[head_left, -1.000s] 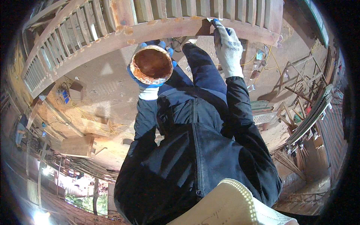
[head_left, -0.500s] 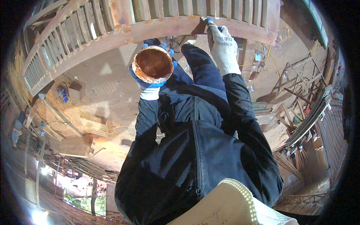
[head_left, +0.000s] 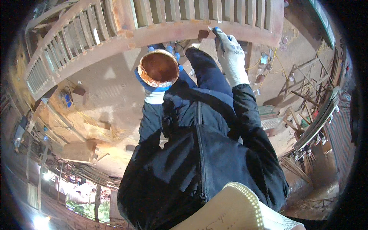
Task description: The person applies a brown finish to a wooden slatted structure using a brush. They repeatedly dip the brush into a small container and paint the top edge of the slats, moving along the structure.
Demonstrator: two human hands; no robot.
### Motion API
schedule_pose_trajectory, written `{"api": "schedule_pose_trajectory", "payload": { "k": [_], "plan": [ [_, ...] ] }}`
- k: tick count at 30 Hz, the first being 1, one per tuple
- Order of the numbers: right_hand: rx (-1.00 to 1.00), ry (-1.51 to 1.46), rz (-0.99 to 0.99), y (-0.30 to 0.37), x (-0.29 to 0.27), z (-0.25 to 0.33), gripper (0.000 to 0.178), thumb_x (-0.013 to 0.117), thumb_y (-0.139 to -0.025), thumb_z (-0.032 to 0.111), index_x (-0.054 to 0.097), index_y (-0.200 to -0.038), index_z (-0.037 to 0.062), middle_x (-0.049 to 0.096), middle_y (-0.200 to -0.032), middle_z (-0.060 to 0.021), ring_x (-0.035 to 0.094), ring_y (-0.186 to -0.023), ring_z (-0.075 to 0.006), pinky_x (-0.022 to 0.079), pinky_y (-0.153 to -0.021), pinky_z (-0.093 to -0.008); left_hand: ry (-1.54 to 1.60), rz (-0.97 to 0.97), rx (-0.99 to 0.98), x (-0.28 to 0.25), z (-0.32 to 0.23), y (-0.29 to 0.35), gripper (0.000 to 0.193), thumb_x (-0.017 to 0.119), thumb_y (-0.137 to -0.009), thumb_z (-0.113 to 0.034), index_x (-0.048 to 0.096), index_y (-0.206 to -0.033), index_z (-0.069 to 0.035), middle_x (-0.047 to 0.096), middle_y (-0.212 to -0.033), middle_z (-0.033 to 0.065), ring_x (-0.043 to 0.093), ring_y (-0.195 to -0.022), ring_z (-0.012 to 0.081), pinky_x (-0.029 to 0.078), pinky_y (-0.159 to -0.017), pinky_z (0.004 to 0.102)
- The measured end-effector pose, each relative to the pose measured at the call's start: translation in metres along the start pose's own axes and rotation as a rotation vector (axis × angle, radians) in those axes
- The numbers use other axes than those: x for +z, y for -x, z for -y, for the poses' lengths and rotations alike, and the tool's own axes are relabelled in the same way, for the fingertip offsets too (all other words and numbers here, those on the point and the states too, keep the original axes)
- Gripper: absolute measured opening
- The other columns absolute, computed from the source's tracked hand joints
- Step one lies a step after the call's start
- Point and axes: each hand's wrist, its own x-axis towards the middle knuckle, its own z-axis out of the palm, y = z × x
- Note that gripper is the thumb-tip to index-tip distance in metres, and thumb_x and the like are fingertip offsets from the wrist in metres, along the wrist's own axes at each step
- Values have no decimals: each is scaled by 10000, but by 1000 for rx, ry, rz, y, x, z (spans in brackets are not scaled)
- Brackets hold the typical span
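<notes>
My left hand [head_left: 155, 92], in a white glove with blue coating, is closed round a bowl [head_left: 158, 68] from below. Reddish-brown matter coats the bowl's inside, and its rim is crusted and pale. My right hand [head_left: 232, 54], gloved in white with blue fingertips, pinches a small tool with a pale tip [head_left: 210, 28]; most of the tool is hidden by the fingers. That tip is at the curved lower rail of a slatted wooden piece [head_left: 168, 35]. A dark square patch [head_left: 203, 34], perhaps a shadow, shows on the rail beside it.
My legs [head_left: 209, 69] are below the rail. Yellow cords [head_left: 276, 63] lie on the floor at right, near wooden frames [head_left: 306, 92]. Boards and a wooden box [head_left: 78, 150] lie at the left. Stacked long pieces [head_left: 320, 119] stand at the far right.
My right hand has shifted slightly down and right, and its tool tip is lower on the rail. The bowl sits slightly lower in the view, still held in my left hand.
</notes>
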Motion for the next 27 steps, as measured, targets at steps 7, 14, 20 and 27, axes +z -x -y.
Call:
{"api": "schedule_pose_trajectory", "payload": {
  "k": [7,14,20,27],
  "plan": [
    [10,-254,-117,-6,-4,-16,292,543,-963,173,616,-1245,147,619,-858,-135,629,-802,-317,499,-731,-413,235,19,-55,-14,-2,-2,657,421,-918,-614,459,-1397,-166,506,-1395,152,472,-1304,344,391,-1070,571],
    [36,-34,-151,1,0,-30,341,575,-936,154,591,-1276,191,592,-828,-112,634,-707,-289,505,-603,-407,380,68,-83,-28,-8,-5,664,416,-914,-627,452,-1411,-188,506,-1401,139,471,-1303,359,410,-1036,593],
    [28,205,-82,0,14,-25,403,592,-917,153,557,-1316,202,573,-868,-108,632,-678,-291,510,-579,-413,426,106,-107,-28,-6,-2,682,417,-903,-650,449,-1414,-199,477,-1426,164,440,-1321,401,406,-1028,609],
    [5,70,-52,4,10,-30,504,612,-876,128,507,-1364,198,554,-896,-114,629,-708,-311,520,-592,-425,499,182,-140,-18,-4,-3,701,417,-895,-670,442,-1416,-202,452,-1447,179,414,-1340,409,399,-1038,608]
  ]
}}
